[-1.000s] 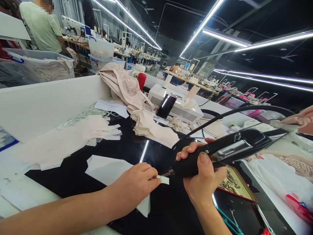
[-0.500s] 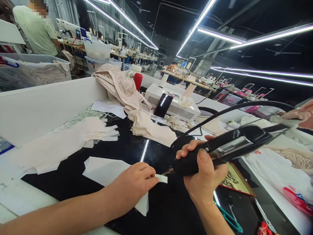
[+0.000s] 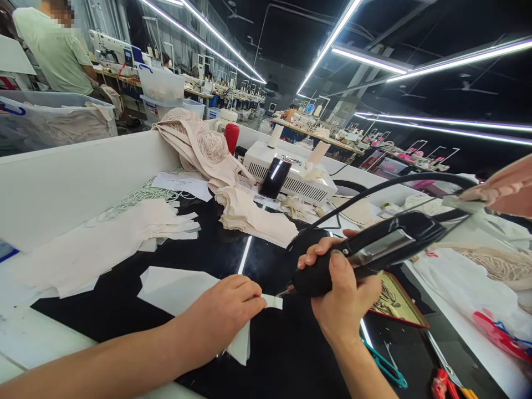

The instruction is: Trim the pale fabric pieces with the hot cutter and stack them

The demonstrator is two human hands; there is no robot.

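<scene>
My left hand (image 3: pixel 233 307) is closed on a white fabric piece (image 3: pixel 174 285), pinching it near a narrow end strip (image 3: pixel 273 301) that sticks out past my fingertips. More of the piece shows below the hand. My right hand (image 3: pixel 341 288) is wrapped round a black corded handheld tool (image 3: pixel 366 249) with a metal side lever. Its thin metal tip (image 3: pixel 286 290) points left and is right at the strip's upper edge; I cannot tell whether they touch. Behind my hands lie a stack of pale fabric pieces (image 3: pixel 253 216) and a second pale stack (image 3: pixel 112 244) to the left.
A white vented box (image 3: pixel 291 172) stands at the back with a phone (image 3: pixel 275 177) leaning on it. Beige bras (image 3: pixel 195 144) are heaped beside a red bottle (image 3: pixel 231 137). At right lie a tray of small pieces (image 3: pixel 399 302), teal snips (image 3: pixel 384 363) and red-handled scissors (image 3: pixel 443 382). A person (image 3: pixel 54 50) works at far left.
The tool's metal tip has come slightly closer to the fabric strip's upper edge. The whole view has shifted a little; both hands keep their holds.
</scene>
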